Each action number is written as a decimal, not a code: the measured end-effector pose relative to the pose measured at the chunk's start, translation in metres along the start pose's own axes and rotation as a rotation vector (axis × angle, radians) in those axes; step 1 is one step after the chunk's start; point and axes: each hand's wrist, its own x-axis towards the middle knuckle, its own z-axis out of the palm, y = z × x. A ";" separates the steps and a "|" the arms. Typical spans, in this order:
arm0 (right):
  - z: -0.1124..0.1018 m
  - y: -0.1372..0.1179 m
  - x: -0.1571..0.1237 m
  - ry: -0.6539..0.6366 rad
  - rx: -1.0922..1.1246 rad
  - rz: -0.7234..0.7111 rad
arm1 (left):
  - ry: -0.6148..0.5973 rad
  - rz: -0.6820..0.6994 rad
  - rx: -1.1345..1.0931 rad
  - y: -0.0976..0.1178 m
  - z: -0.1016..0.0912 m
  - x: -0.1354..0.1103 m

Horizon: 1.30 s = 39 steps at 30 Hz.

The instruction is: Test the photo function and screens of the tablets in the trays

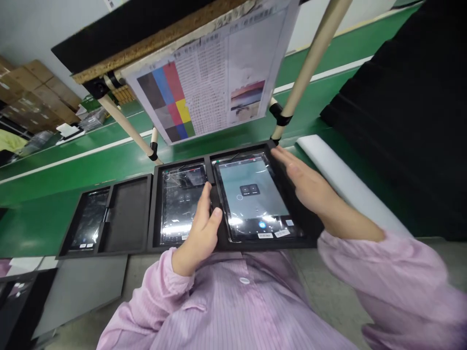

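A black tray (156,209) with two slots lies in front of me. Its right slot holds a tablet (251,199) with a lit screen showing a camera app. The left slot holds a darker tablet (180,204) under glossy film. My left hand (200,228) rests on the divider between the two tablets, fingers together, thumb on the lit tablet's left edge. My right hand (306,187) lies flat and open along the tray's right rim beside the lit tablet. Pink striped sleeves cover both arms.
A second black tray (127,214) to the left holds another tablet (89,218) and one bare slot. A colour test chart (207,78) hangs overhead on a board held by cream poles (314,58). White foam roll (343,180) lies at right. Green floor and cardboard boxes (32,92) are behind.
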 end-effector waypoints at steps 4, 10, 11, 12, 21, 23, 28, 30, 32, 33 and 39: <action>0.011 -0.010 -0.020 -0.227 -0.550 -0.238 | 0.110 0.154 0.548 0.010 -0.040 -0.010; 0.028 -0.011 -0.026 -0.186 -0.928 -0.332 | 0.208 0.090 1.177 0.009 -0.077 -0.006; 0.025 -0.011 -0.026 -0.138 -0.902 -0.336 | 0.225 0.070 1.221 0.008 -0.080 -0.005; 0.021 -0.011 -0.026 -0.089 -0.868 -0.328 | 0.239 0.051 1.249 0.007 -0.083 -0.003; 0.004 0.009 -0.049 0.041 -0.810 -0.138 | 0.128 -0.024 1.335 -0.007 -0.085 0.007; 0.008 0.009 -0.053 0.058 -0.821 -0.147 | 0.173 0.020 1.310 -0.006 -0.086 0.006; 0.012 0.006 -0.054 0.117 -0.816 -0.161 | 0.124 0.084 1.223 -0.002 -0.082 0.005; 0.012 0.007 -0.053 0.108 -0.863 -0.183 | 0.098 0.079 1.212 -0.001 -0.077 0.005; 0.013 0.007 -0.053 0.119 -0.899 -0.220 | 0.081 0.080 1.212 -0.001 -0.072 0.005; 0.013 0.008 -0.053 0.136 -0.899 -0.236 | 0.076 0.081 1.212 -0.002 -0.070 0.005; 0.008 0.012 -0.052 0.245 -0.797 -0.251 | 0.042 0.078 1.220 -0.004 -0.061 0.008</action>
